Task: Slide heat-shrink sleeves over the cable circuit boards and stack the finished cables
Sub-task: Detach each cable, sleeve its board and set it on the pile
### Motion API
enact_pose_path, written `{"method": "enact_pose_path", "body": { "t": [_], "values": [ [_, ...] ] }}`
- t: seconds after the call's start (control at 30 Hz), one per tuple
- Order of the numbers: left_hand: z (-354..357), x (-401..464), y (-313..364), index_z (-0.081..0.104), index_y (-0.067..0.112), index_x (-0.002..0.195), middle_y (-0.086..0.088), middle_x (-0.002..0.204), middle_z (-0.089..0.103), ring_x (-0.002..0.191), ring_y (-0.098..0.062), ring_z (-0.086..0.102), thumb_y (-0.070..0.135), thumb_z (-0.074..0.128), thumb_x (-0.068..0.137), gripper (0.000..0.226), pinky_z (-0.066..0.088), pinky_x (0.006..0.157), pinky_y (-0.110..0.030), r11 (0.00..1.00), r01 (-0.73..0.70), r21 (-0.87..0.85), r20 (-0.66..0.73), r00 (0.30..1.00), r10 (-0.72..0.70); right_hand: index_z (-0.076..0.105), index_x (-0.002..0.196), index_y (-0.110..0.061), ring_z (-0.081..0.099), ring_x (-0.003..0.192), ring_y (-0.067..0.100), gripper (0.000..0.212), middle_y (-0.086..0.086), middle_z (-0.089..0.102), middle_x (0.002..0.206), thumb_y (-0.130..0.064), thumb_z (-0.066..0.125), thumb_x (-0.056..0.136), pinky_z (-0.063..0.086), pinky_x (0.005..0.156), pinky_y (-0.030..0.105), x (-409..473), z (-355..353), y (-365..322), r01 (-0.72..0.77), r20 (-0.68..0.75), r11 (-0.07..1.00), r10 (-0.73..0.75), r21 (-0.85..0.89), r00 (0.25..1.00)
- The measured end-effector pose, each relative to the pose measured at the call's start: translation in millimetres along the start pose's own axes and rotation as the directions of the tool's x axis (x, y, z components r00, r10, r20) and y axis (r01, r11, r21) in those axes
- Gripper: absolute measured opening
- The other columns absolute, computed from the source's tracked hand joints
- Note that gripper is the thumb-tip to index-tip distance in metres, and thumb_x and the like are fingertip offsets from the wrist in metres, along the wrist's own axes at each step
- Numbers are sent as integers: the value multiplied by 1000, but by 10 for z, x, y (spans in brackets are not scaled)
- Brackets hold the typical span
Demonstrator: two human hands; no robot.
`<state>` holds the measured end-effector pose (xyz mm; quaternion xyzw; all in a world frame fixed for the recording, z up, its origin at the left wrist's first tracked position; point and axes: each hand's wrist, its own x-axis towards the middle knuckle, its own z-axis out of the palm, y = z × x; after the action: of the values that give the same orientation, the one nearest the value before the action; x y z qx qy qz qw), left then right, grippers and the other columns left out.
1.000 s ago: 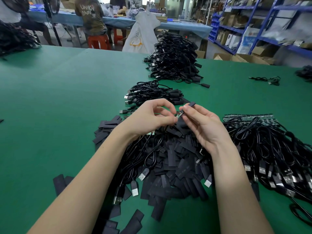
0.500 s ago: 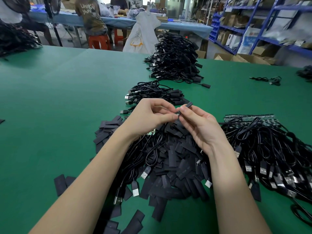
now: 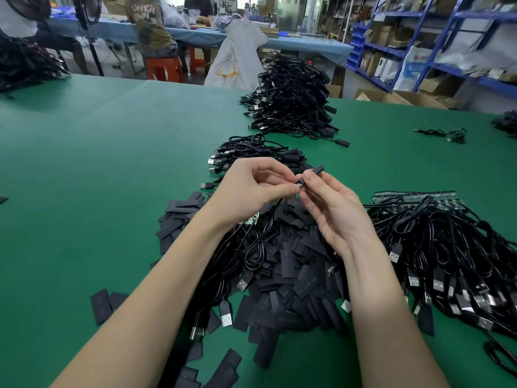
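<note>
Over the last second the two hands have closed together: the gap in which a short stretch of bare circuit board showed has shrunk, and now only a sliver of board (image 3: 300, 185) glints between the fingertips. The heat-shrink sleeve (image 3: 315, 171) has ridden further over it, its free end poking out toward 1 o'clock.

The left hand (image 3: 253, 191) has thumb and forefinger curled in a pinch on the cable end right at the board, the cable (image 3: 263, 233) trailing down toward 6 o'clock into the heap. The right hand (image 3: 334, 212) pinches the sleeve between thumb and forefinger, the other fingers loosely spread and holding nothing.

By my reading the sleeve is nearly seated, and a little more push should cover the board. Then the cable belongs on the small stack of finished cables (image 3: 257, 155) at 12 o'clock of the hands, with a bigger stack (image 3: 293, 99) beyond it. Loose sleeves (image 3: 279, 275) lie heaped on the green surface (image 3: 98, 177) under the wrists; unsleeved cables (image 3: 453, 247) wait at 3 o'clock.
</note>
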<state>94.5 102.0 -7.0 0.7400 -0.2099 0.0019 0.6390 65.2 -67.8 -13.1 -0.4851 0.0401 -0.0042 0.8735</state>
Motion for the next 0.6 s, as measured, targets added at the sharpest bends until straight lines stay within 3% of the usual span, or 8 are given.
{"method": "enact_pose_path", "body": {
  "t": [0.17, 0.43, 0.6],
  "values": [
    [-10, 12, -2, 75, 19, 85, -6, 80, 78, 82, -38, 73, 15, 87, 78, 15, 59, 77, -39, 997, -34, 76, -6, 999, 35, 68, 98, -9, 74, 79, 9, 31, 3, 78, 89, -16, 79, 70, 58, 70, 18, -7, -1, 8, -3, 11, 999, 4, -39, 1000],
    [-3, 20, 1, 75, 21, 88, -3, 83, 77, 79, -24, 75, 18, 88, 77, 18, 60, 81, -42, 997, -15, 73, 2, 1000, 15, 71, 95, -12, 73, 79, 9, 29, 3, 78, 89, -20, 81, 70, 58, 71, 19, -5, 14, 4, 38, 10, 996, -38, -79, 999],
    [-1, 14, 8, 73, 19, 90, -4, 85, 78, 83, -31, 74, 14, 83, 81, 14, 59, 85, -45, 996, 15, 86, -1, 1000, -15, 68, 106, -14, 73, 81, 14, 35, 4, 78, 94, -25, 80, 76, 58, 71, 21, -9, 25, 10, 75, 26, 987, -72, -141, 997]
  ]
}}
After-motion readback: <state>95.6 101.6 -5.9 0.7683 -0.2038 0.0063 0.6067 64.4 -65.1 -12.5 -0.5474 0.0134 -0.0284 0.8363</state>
